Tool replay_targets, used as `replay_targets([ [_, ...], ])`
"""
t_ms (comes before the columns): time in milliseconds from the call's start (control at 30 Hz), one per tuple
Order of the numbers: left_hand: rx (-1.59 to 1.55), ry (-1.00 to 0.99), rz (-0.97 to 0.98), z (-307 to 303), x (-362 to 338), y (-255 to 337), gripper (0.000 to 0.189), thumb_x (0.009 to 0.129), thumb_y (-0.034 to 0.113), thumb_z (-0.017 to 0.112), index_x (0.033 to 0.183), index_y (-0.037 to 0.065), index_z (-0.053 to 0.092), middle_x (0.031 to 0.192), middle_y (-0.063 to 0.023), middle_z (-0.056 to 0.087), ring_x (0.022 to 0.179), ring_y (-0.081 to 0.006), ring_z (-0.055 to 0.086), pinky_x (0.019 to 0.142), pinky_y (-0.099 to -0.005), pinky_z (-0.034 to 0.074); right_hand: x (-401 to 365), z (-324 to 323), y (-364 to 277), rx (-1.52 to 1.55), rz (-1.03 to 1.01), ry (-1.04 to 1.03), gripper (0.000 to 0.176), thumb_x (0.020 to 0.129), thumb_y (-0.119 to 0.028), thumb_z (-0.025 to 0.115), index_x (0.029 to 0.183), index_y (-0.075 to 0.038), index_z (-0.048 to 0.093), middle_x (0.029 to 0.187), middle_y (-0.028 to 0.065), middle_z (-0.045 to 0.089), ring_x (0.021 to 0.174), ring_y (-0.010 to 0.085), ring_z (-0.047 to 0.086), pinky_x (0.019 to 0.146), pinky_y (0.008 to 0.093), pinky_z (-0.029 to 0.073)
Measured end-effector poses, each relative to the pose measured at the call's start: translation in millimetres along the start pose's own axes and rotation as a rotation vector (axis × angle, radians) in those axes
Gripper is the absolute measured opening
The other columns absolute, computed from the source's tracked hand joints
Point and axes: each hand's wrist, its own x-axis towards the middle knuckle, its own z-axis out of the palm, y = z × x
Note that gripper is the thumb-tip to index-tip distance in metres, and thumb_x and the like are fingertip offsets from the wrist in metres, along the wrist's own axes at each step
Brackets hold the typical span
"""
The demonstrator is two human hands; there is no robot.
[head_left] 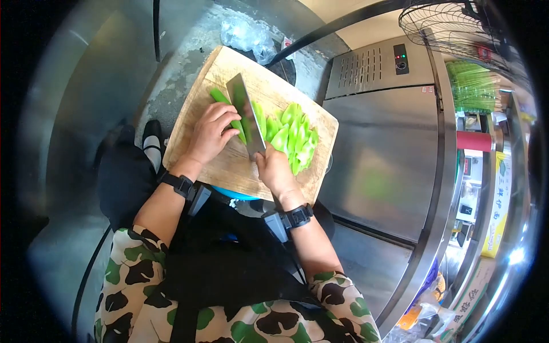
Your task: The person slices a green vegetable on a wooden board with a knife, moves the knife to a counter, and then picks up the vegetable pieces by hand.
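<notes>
My right hand [276, 171] is wrapped round the handle of a cleaver [246, 108], its broad blade standing on edge over the wooden cutting board [223, 174]. Left of the blade, my left hand [210, 130] presses a long strip of green pepper [219, 95] against the board with bent fingers, the fingertips close to the steel. Right of the blade lies a loose heap of glossy, bright green pepper pieces [293, 137]. A few more pieces show just beside the blade, partly hidden by it. Whether the edge touches the pepper strip is hard to see.
Under the board's near edge shows something blue [234, 193]. Clear plastic bags [247, 37] lie beyond the board. A steel fridge [383, 154] stands close on the right, with packed shelves [477, 188] past it. A foot [152, 143] is on the floor at left.
</notes>
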Motion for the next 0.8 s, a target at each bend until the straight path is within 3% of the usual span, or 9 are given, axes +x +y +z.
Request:
replay_targets([
  [33,-0.008,0.002,-0.014,-0.9,2.6,1.2,0.029,0.070,0.006,0.078,0.096,0.007,0.065,0.109,-0.0065,0.063,0.114,-0.0292,0.055,0.098,-0.0402,0.047,0.6,5.9,11.0,0.001,-0.208,0.143,0.034,0.092,-0.011,0.063,0.123,0.003,0.056,0.077,0.0248,0.067,0.065,0.0407,0.066,0.062,0.0458,0.053],
  [133,0.054,0.012,0.018,-4.7,5.3,-2.3,0.030,0.070,0.006,0.078,0.098,0.007,0.066,0.111,-0.0059,0.064,0.116,-0.0291,0.054,0.099,-0.0404,0.046,-8.8,4.8,17.2,0.201,0.110,0.031,0.036,0.095,-0.011,0.062,0.127,0.002,0.054,0.073,0.0165,0.068,0.049,0.0226,0.062,0.051,0.0351,0.051],
  [167,0.055,0.004,0.016,-5.6,4.7,-3.5,0.030,0.070,0.005,0.078,0.098,0.007,0.066,0.111,-0.0058,0.064,0.116,-0.0290,0.054,0.100,-0.0404,0.046,-14.8,1.5,14.5,0.214,0.132,0.035,0.033,0.097,-0.012,0.062,0.126,0.001,0.055,0.070,0.0104,0.066,0.043,0.0085,0.053,0.044,0.0267,0.046],
  [267,0.046,-0.026,0.023,-5.0,6.2,-5.8,0.030,0.070,0.005,0.078,0.098,0.007,0.065,0.111,-0.0060,0.063,0.116,-0.0291,0.054,0.100,-0.0405,0.045,-28.7,-7.8,5.1,0.187,0.085,0.060,0.029,0.095,-0.010,0.062,0.122,0.001,0.057,0.070,0.0153,0.066,0.049,0.0198,0.060,0.050,0.0328,0.050],
  [367,0.025,-0.010,0.018,-1.3,6.1,-8.8,0.030,0.070,0.004,0.077,0.097,0.006,0.064,0.110,-0.0069,0.063,0.115,-0.0297,0.054,0.100,-0.0406,0.045,-36.8,-19.1,-6.1,0.030,-0.092,0.123,0.025,0.093,-0.009,0.063,0.116,0.002,0.058,0.074,0.0214,0.065,0.062,0.0323,0.066,0.059,0.0388,0.052],
  [467,0.012,-0.004,0.021,-3.7,6.4,-7.5,0.030,0.069,0.003,0.077,0.096,0.005,0.063,0.108,-0.0082,0.063,0.114,-0.0305,0.055,0.099,-0.0407,0.046,-40.4,-28.2,-20.9,0.080,0.030,0.033,0.022,0.090,-0.009,0.062,0.109,0.001,0.060,0.085,0.0287,0.064,0.083,0.0471,0.064,0.073,0.0508,0.052],
  [667,0.008,0.006,0.025,-5.0,6.7,-4.9,0.029,0.070,0.002,0.077,0.095,0.004,0.062,0.107,-0.0095,0.062,0.112,-0.0312,0.056,0.097,-0.0406,0.046,-40.3,-27.6,-23.1,0.029,-0.006,0.030,0.017,0.091,-0.009,0.061,0.104,0.001,0.058,0.084,0.0301,0.064,0.082,0.0479,0.063,0.073,0.0530,0.051],
  [800,0.004,0.003,0.007,-3.9,6.3,-6.3,0.028,0.070,0.002,0.077,0.094,0.004,0.062,0.107,-0.0093,0.062,0.112,-0.0312,0.056,0.097,-0.0406,0.047,-31.7,-31.7,-29.6,-0.036,0.079,-0.088,0.025,0.091,-0.009,0.062,0.112,0.004,0.058,0.086,0.0316,0.064,0.088,0.0483,0.063,0.076,0.0498,0.051],
])
